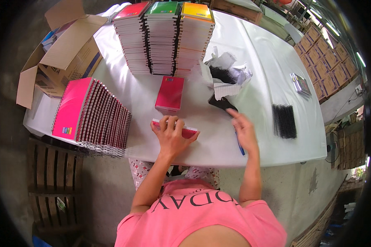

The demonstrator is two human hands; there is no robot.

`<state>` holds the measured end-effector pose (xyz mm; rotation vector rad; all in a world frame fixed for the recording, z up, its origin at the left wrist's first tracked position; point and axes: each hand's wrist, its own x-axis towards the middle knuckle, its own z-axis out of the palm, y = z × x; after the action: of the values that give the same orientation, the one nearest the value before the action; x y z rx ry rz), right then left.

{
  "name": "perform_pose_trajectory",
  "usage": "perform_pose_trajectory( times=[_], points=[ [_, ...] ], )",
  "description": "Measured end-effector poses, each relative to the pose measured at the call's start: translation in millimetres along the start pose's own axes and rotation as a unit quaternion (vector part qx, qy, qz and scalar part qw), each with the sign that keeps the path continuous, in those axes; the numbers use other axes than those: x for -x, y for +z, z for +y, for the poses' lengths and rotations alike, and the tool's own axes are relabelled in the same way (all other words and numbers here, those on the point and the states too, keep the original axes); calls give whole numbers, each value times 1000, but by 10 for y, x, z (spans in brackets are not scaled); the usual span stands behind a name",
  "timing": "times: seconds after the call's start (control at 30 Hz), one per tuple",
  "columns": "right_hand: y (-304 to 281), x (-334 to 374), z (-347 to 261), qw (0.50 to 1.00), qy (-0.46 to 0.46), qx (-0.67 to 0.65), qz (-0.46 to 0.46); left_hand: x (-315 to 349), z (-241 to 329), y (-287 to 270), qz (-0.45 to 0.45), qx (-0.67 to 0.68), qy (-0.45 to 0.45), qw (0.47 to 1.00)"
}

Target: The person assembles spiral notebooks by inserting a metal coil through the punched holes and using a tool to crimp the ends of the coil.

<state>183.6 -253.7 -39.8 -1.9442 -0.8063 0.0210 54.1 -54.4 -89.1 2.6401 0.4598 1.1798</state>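
My left hand (171, 131) is closed over a small pink-covered pad of paper (189, 132) standing on edge, thumb on one side and fingers on the other. My right hand (244, 129) hovers to the right with its fingers apart and the index finger stretched toward a flat black piece (221, 103), whose kind I cannot make out. Whether fingertip and black piece touch is unclear. Beside that hand lies a blue pen-like tool (239, 144), partly hidden. Just beyond my left hand sits a short stack of pink-covered pads (170, 94).
Tall stacks of spiral notebooks with red (132, 10), green (163, 8) and yellow covers (196, 11) stand at the back. Pink spiral notebooks (72, 109) and an open carton (70, 53) occupy the left. Rightward are crumpled wrapping (231, 88) and black wire spirals (284, 121).
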Motion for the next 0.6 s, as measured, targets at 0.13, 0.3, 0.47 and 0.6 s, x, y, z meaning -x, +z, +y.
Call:
perform_pose_trajectory(
  times=[0.13,0.3,0.47,0.6],
  points=[
    [318,58,-297,993,18,1,-113,13,-13,41,10,18,7,1000],
    [521,11,-229,993,-43,-38,-106,36,-34,83,17,19,4,1000],
    [498,-5,-153,966,19,-139,-215,22,-34,53,-15,10,-4,1000],
    [454,-54,-329,933,177,-154,-274,5,-18,-6,-55,-6,-6,998]
  ],
)
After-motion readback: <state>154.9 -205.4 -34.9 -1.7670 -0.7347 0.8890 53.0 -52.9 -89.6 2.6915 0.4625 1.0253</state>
